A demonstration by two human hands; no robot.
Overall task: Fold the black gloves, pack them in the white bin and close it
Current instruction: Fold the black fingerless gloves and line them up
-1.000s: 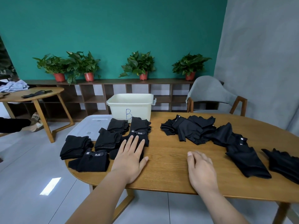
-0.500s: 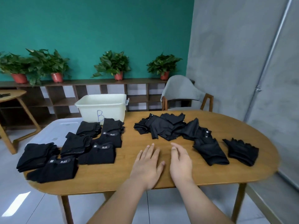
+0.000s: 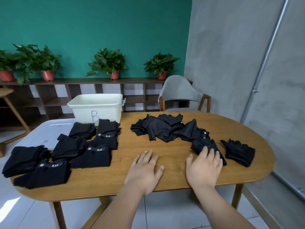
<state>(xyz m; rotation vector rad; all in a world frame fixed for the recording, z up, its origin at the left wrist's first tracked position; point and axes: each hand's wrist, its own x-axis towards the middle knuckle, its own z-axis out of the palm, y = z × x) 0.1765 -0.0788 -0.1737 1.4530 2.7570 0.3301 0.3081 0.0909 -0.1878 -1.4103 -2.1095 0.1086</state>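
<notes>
right hand (image 3: 203, 166) has slid right since half a second ago, away from the left hand (image 3: 145, 169), and now sits on a loose black glove (image 3: 200, 143). fingers spread and fairly straight, tips on the fabric, nothing grasped. left hand stays flat on the table (image 3: 175, 146), palm down, fingers relaxed, touching no glove.

that glove lies under and just beyond the right fingertips, at the near right end of the unfolded pile (image 3: 165, 129). one more glove (image 3: 239, 152) lies apart, just right of the hand. folded gloves (image 3: 92, 156) sit well left of the left hand, some on the lid (image 3: 41, 131). white bin (image 3: 97, 106) stands open at the far edge behind them.

hard to make out: the glove's near edge is under the fingers. pile is black on black, can't separate items. bin floor hidden by its front wall. lid partly covered by the folded stacks.
</notes>
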